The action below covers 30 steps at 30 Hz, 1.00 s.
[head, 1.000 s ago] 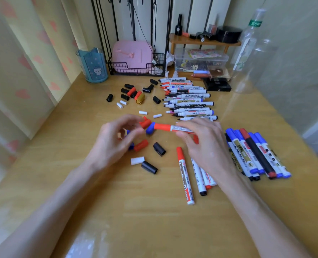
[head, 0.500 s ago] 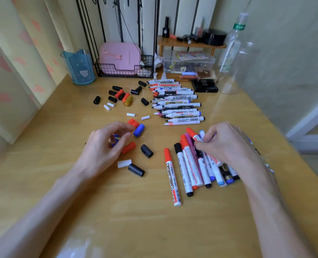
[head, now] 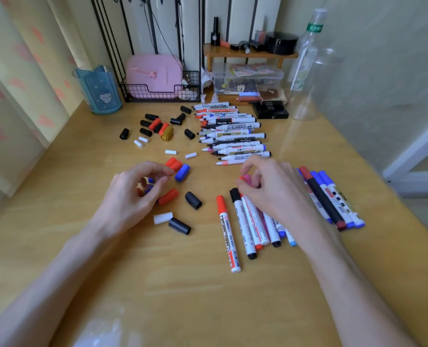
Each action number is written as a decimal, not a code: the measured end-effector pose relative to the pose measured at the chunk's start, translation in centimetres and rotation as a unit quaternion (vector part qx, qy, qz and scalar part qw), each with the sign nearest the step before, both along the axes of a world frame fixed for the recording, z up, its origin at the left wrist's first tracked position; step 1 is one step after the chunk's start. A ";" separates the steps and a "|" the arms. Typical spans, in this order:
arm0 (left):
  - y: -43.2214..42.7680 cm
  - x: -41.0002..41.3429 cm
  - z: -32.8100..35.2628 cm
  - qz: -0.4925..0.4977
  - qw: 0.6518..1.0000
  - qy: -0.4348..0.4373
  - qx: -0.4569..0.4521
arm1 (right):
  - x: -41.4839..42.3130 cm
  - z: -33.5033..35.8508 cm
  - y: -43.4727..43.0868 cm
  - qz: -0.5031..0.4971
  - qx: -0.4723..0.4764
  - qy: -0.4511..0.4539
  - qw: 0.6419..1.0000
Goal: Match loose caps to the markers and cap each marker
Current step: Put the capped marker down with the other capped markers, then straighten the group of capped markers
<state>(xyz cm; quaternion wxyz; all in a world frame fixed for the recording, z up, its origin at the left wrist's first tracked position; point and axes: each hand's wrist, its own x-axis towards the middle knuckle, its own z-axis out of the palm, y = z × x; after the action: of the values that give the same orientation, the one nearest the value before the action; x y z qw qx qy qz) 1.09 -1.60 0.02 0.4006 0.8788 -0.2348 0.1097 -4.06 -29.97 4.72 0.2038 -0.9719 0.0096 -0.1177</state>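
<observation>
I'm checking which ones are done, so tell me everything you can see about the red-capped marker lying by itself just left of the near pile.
The red-capped marker has a white, plastic-looking barrel with red print along it and a red cap fitted on its far end. It lies flat on the wooden table, cap pointing away from the person, beside a black-capped marker with a narrow gap between. Nothing but the table touches it.

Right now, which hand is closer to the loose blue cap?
Left. The left hand sits just left of the blue cap; the right hand is farther right, over the capped markers.
</observation>
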 end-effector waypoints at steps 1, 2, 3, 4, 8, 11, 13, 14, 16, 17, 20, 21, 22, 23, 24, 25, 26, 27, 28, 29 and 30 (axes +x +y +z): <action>0.2 0.1 0.1 0.002 1.000 0.002 -0.001 | -0.1 -0.3 0.8 0.032 0.008 -0.006 0.999; 0.4 0.2 0.2 0.005 1.000 0.004 -0.002 | -0.2 -0.8 1.6 0.065 0.005 -0.012 0.998; 0.6 0.3 0.3 0.005 1.000 0.005 -0.002 | -0.2 -1.3 2.3 0.099 -0.012 -0.021 0.995; 0.8 0.3 0.4 0.004 1.000 0.003 -0.001 | -0.2 -1.9 2.8 0.125 -0.037 -0.028 0.991; 0.9 0.4 0.3 -0.007 1.000 -0.003 0.009 | 0.5 -3.2 3.1 0.123 -0.075 -0.050 0.988; 0.6 0.2 -0.3 -0.037 0.998 -0.008 0.050 | 1.9 -2.9 2.1 0.062 -0.063 -0.075 0.993; 0.1 0.1 -0.5 -0.060 0.995 -0.022 0.074 | 3.3 -2.5 1.2 0.031 -0.068 -0.058 0.995; -0.2 0.1 -0.5 -0.074 0.993 -0.031 0.081 | 4.0 -2.4 0.8 0.025 -0.074 -0.045 0.996; -0.7 0.1 -0.6 -0.108 0.988 -0.045 0.101 | 5.2 -2.3 0.2 0.024 -0.074 -0.019 0.997; -1.0 0.0 -0.6 -0.123 0.985 -0.045 0.112 | 5.7 -2.3 -0.1 0.026 -0.070 -0.009 0.997; -1.5 -0.4 -1.0 -0.129 0.981 -0.039 0.140 | 6.8 -2.2 -0.4 0.024 -0.050 0.017 0.998; -1.6 -0.4 -1.1 -0.123 0.981 -0.038 0.147 | 7.1 -2.1 -0.4 0.023 -0.044 0.026 0.998; -1.7 -0.5 -1.2 -0.117 0.981 -0.039 0.152 | 7.4 -2.1 -0.5 0.021 -0.038 0.033 0.999; -1.8 -0.6 -1.2 -0.113 0.980 -0.041 0.156 | 7.6 -2.1 -0.5 0.018 -0.032 0.034 0.999; -1.9 -0.5 -1.2 -0.109 0.980 -0.043 0.158 | 7.8 -2.1 -0.6 0.015 -0.026 0.034 0.999; -1.9 -0.5 -1.2 -0.106 0.981 -0.044 0.159 | 8.0 -2.1 -0.7 0.013 -0.021 0.033 0.999; -1.9 -0.4 -1.2 -0.103 0.981 -0.044 0.158 | 8.2 -2.2 -0.8 0.012 -0.021 0.033 0.999; -1.9 -0.4 -1.2 -0.099 0.982 -0.043 0.157 | 8.3 -2.2 -0.9 0.012 -0.027 0.034 0.999; -1.8 -0.3 -1.3 -0.096 0.982 -0.043 0.157 | 8.5 -2.1 -1.1 0.011 -0.035 0.037 0.999; -1.8 -0.3 -1.4 -0.094 0.982 -0.043 0.157 | 8.6 -2.0 -1.2 0.011 -0.039 0.042 0.998; -1.8 -0.2 -1.5 -0.092 0.982 -0.044 0.157 | 8.7 -2.0 -1.3 0.013 -0.041 0.050 0.998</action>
<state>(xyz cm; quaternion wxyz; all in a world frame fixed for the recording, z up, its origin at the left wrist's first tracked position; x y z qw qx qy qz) 0.85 -3.37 -1.43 0.2550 0.8997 -0.3466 0.0729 4.61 -31.28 2.76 0.1647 -0.9841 0.0027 -0.0667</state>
